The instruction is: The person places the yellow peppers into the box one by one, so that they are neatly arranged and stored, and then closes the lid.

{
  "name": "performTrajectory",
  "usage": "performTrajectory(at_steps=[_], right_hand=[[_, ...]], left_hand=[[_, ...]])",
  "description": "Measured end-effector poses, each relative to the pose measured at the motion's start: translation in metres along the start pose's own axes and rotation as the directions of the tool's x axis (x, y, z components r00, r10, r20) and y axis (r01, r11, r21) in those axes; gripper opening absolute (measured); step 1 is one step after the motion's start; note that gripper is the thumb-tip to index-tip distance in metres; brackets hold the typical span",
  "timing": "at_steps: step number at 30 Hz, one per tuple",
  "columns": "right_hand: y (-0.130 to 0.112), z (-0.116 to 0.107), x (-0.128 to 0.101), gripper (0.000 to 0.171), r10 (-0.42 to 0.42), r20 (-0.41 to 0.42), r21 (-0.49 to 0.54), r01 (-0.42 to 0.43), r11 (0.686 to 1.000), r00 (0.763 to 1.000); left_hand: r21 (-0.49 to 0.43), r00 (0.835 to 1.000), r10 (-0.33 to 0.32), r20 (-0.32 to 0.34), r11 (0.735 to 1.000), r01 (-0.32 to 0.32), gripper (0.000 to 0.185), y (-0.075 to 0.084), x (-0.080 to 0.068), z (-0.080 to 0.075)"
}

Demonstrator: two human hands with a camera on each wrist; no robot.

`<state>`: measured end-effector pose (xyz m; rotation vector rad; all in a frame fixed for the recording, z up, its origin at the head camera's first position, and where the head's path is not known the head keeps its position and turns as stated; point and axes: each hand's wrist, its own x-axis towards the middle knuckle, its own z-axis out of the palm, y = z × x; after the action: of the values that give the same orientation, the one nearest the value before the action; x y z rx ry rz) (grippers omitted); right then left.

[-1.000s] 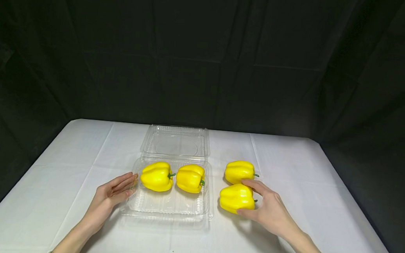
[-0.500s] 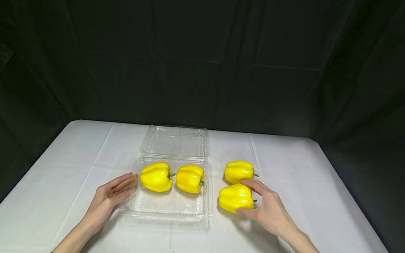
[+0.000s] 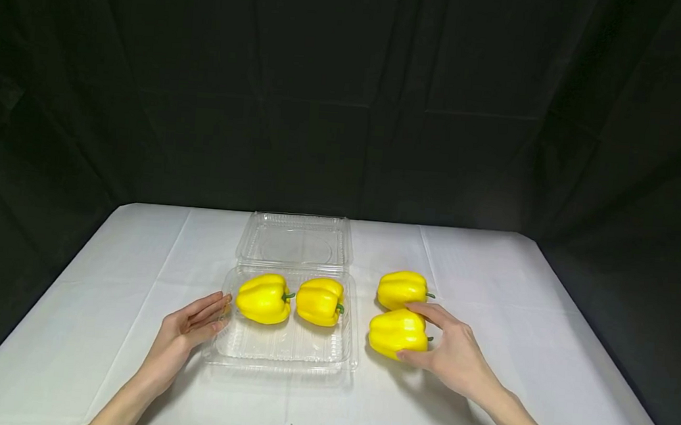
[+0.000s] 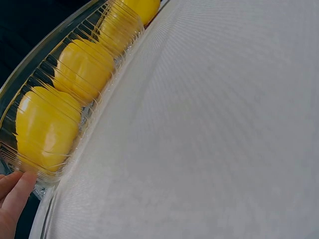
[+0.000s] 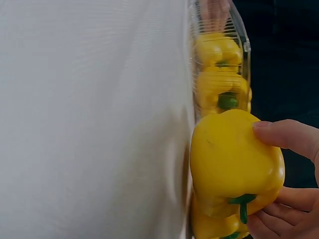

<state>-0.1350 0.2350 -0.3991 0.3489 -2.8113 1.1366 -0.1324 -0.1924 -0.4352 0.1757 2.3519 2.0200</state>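
The right hand [image 3: 455, 353] is grasping a yellow pepper [image 3: 394, 333] between thumb and fingers, at three o'clock from the clear container [image 3: 284, 343]. The left hand [image 3: 179, 334], its fingers being released, is touching the container at nine o'clock.

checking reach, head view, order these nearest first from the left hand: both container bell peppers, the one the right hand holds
1. Left yellow bell pepper, in the clear container
2. Right yellow bell pepper, also inside
3. Held yellow bell pepper, outside at right
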Motion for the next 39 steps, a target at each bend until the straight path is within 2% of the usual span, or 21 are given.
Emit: performTrajectory(at_steps=[13,27,39], right_hand=[[-0.006,-0.007,-0.001,0.071,-0.008,-0.018,0.012,0.008,1.000,1.000],[-0.018,-0.010,-0.002,0.068,-0.071,-0.068,0.004,0.072,0.997,0.995],[-0.024,-0.011,0.000,0.067,-0.043,-0.063,0.030,0.045,0.999,0.997]], left_hand=[[-0.006,1.000,0.005,-0.012,1.000,-0.005,0.055,0.000,0.000,0.001],[-0.014,1.000,0.011,-0.006,1.000,-0.011,0.056,0.000,0.000,0.001],[-0.018,1.000,0.015,-0.006,1.000,-0.015,0.057,0.000,0.000,0.001]])
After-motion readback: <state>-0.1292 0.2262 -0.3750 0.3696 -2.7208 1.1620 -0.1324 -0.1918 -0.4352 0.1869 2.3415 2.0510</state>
